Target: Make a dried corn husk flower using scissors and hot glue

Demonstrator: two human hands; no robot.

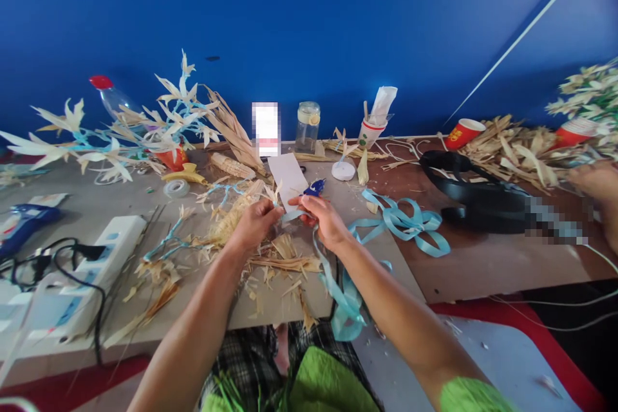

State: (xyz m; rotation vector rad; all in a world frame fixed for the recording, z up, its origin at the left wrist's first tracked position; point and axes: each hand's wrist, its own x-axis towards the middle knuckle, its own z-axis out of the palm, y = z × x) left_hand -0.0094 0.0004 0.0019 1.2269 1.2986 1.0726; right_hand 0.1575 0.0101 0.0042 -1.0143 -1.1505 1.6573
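Pinched in my left hand (255,224) is a small corn husk flower (274,194), its pale petals pointing up. A short stretch of light blue ribbon (292,215) runs from it to my right hand (326,222), whose thumb and fingers close on it. More ribbon (350,312) hangs from there over the table's front edge, and loose loops (410,222) lie to the right. Just beyond my fingers are a white card (288,175) and a dark blue object (315,188) whose kind I cannot make out. Husk scraps (284,262) lie below my hands.
Finished husk branches (186,109) spread at the left behind a tape roll (176,188). A power strip (103,270) and blue glue gun (26,225) lie at the near left. At the right are a black headset strap (477,196) and another person's hand (596,180).
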